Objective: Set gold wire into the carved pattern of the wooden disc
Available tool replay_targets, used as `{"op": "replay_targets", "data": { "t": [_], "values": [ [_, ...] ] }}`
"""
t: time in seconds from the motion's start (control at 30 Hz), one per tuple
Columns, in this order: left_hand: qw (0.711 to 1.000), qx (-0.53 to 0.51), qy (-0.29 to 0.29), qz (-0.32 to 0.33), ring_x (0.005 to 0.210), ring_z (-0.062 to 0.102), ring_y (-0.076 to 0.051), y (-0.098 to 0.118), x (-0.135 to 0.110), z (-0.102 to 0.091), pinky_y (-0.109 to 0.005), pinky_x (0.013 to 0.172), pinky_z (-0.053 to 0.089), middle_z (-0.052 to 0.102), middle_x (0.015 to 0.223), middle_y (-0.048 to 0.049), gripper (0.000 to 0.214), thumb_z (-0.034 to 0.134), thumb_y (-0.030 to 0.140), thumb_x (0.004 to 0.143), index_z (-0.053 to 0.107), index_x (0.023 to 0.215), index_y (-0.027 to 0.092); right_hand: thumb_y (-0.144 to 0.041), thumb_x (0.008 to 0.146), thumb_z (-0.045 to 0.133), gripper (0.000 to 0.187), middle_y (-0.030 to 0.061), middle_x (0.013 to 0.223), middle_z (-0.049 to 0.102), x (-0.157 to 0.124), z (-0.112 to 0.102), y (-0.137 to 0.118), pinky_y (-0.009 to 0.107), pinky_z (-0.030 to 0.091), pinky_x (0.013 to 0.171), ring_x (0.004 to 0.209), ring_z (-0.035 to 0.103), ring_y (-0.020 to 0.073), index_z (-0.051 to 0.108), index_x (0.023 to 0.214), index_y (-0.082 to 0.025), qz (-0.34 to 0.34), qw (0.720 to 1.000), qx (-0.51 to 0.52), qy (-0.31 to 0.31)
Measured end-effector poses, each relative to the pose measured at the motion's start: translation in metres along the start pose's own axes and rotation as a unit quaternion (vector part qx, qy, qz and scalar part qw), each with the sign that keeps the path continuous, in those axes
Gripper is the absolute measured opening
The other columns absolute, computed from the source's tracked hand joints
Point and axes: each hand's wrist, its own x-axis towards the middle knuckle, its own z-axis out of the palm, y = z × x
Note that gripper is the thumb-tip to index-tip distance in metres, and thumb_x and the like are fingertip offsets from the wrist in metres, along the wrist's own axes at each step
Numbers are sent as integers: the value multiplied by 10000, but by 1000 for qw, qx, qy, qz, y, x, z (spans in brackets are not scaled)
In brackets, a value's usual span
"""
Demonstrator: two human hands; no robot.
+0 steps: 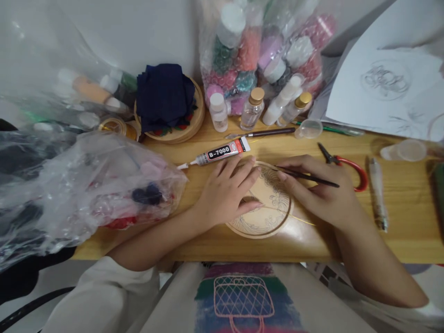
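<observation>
A round wooden disc (268,208) with a drawn line pattern lies on the wooden table (409,231) in front of me. My left hand (227,192) rests flat on the disc's left part, fingers stretched out and together. My right hand (317,187) is closed on a thin dark stick-like tool (312,178), its tip over the disc's upper edge. A thin gold wire (294,216) runs along the disc's right rim. A B-7000 glue tube (220,152) lies just above my left hand.
Red-handled scissors (350,169), a pen (377,194), a craft knife (263,133) and small bottles (252,108) lie behind. A bag of coloured bead jars (263,51), a navy cloth (164,95) on wooden discs, plastic bags (86,185) at left, sketch papers (388,83) at right.
</observation>
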Motion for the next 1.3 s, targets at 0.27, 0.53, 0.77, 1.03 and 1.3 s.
{"op": "replay_targets", "data": {
  "t": [0.27, 0.53, 0.77, 1.03, 1.3],
  "values": [
    [1000, 5, -13, -1, 1391, 392, -377, 1, -1, 0, -520, 1129, 325, 477, 1510, -160, 712, 526, 610, 948, 477, 1452, 109, -179, 939, 577, 183, 9, 899, 755, 1, 0, 1, 238, 541, 661, 756, 713, 141, 655, 1096, -232, -45, 999, -21, 4],
    [1000, 6, 4, -8, 1424, 360, -351, 0, -3, 5, -482, 1151, 283, 450, 1540, -144, 719, 483, 620, 964, 456, 1458, 98, -130, 908, 528, 190, 89, 939, 741, 8, -5, -2, 332, 566, 753, 866, 704, 215, 628, 1063, -174, -139, 984, -76, -78],
    [1000, -10, 14, -8, 1410, 382, -349, 0, -3, 5, -481, 1155, 285, 471, 1524, -143, 675, 501, 610, 960, 523, 1387, 88, -139, 879, 559, 256, 141, 1106, 734, 0, 2, -2, 438, 559, 889, 1092, 664, 304, 607, 1131, -142, -175, 966, -161, -101],
    [1000, -16, 16, -13, 1420, 373, -343, 1, -2, 4, -483, 1145, 302, 482, 1513, -149, 628, 477, 596, 974, 558, 1351, 99, -132, 888, 524, 263, 130, 1170, 732, -5, 5, -7, 451, 522, 875, 1153, 630, 327, 607, 1136, -159, -181, 949, -227, -124],
    [999, -31, 19, -15, 1424, 376, -337, 0, -2, 3, -485, 1156, 299, 508, 1488, -159, 642, 465, 587, 981, 543, 1371, 83, -147, 933, 514, 220, 124, 1149, 739, -3, 8, -15, 380, 453, 799, 1015, 615, 288, 646, 1102, -97, -206, 928, -288, -117]
  ]
}}
